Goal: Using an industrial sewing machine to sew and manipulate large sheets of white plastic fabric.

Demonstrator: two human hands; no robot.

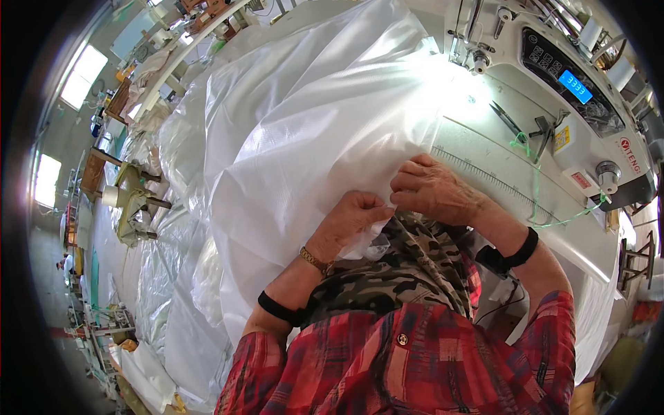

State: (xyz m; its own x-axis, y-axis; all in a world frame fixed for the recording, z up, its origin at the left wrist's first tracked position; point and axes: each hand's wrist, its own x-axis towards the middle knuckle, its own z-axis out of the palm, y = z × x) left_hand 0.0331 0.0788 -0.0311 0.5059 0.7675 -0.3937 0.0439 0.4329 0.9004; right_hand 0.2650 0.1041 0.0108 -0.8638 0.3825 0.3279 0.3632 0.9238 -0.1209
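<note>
The left hand (pixel 351 220) and right hand (pixel 432 190) meet at the near edge of a large sheet of white woven plastic fabric (pixel 304 131), fingers curled shut and pinching its hem just above the person's camouflage-patterned apron. The two hands almost touch each other. How much of the edge is folded under the fingers is probably a small tuck, though the view is too bright to be sure. The fabric spreads from the hands up across the white sewing table (pixel 484 173) toward the white industrial sewing machine (pixel 553 69). Dark scissors (pixel 508 121) lie beside the machine.
</note>
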